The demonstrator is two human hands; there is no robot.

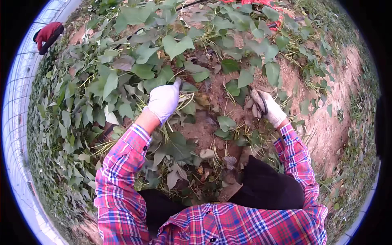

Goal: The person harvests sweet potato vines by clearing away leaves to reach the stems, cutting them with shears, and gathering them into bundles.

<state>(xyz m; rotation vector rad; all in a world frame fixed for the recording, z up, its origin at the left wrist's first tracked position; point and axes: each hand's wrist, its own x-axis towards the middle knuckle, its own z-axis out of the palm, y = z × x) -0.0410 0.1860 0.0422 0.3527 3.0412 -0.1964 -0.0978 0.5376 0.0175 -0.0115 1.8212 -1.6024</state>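
Observation:
My left hand, in a pale glove, is closed around a bunch of thin green stems among broad leaves. To the right, my right hand wears a white glove with dirty grey-brown fingers. Those fingers are curled, and a dark curved thing shows across them; I cannot make out what it is. Between my two hands lie brown soil, wilted leaves and a small leafy shoot.
Another person in a dark red top bends down at the far upper left, near a pale gridded wall. Red material lies among vines at the top. Bare soil slopes along the right. My dark-clad knee is below.

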